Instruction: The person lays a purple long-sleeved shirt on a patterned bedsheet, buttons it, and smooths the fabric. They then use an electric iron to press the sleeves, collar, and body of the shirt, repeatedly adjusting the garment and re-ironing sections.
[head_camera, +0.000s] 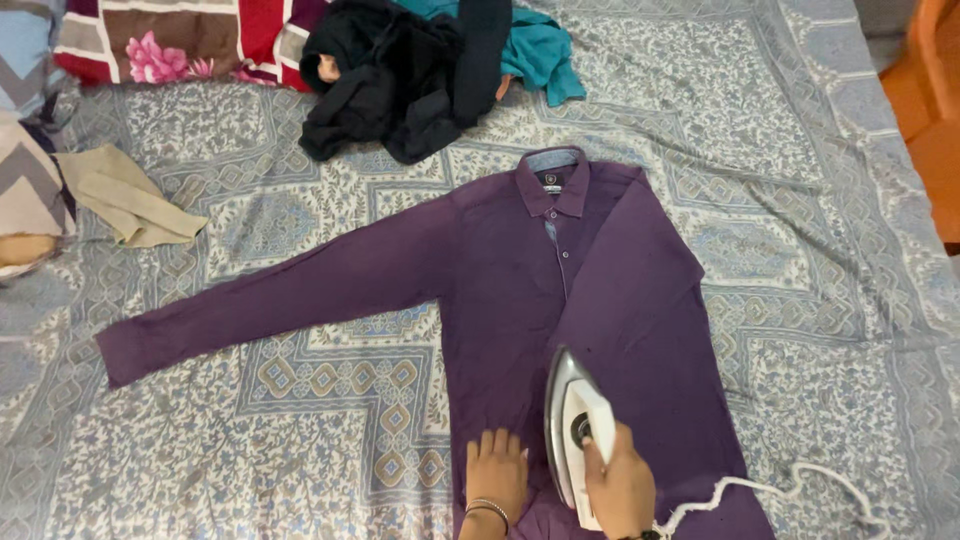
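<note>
A dark purple long-sleeved shirt lies flat, front up, on a patterned grey-blue bedsheet. Its one sleeve stretches out to the left; the other is folded over the body. My right hand grips the handle of a white and silver clothes iron, which rests on the lower part of the shirt. Just left of the iron, my left hand presses flat on the shirt's hem area, fingers together, a bangle on the wrist. The iron's white cord trails to the right.
A heap of black and teal clothes sits at the top of the bed above the collar. A beige folded cloth and pillows lie at the left. An orange chair stands at the right edge.
</note>
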